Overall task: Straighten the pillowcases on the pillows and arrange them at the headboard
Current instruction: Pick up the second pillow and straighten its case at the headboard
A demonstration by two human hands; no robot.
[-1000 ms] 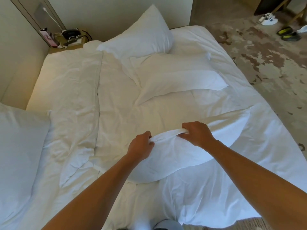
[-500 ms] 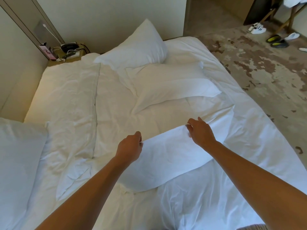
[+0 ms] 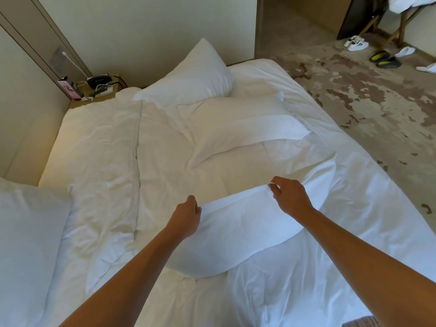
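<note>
A white pillow (image 3: 238, 234) lies on the rumpled white bed (image 3: 113, 161) right in front of me. My left hand (image 3: 187, 217) pinches the far edge of its pillowcase at the left. My right hand (image 3: 290, 197) grips the same edge further right, lifting the cloth a little. Two more white pillows rest further up the bed: a plump one (image 3: 193, 76) propped near the wall and a flatter one (image 3: 243, 128) in front of it. Another pillow (image 3: 26, 244) fills the left foreground.
A bedside table (image 3: 101, 90) with a black phone, cables and a pink box stands at the far left corner by the wall. Patterned carpet (image 3: 377, 102) runs along the bed's right side, with several shoes and slippers (image 3: 384, 59) and a wooden stand at the far right.
My hands have spread apart along the pillowcase edge, stretching bunched cloth into a flatter line. The view has tilted up slightly, showing more of the room.
</note>
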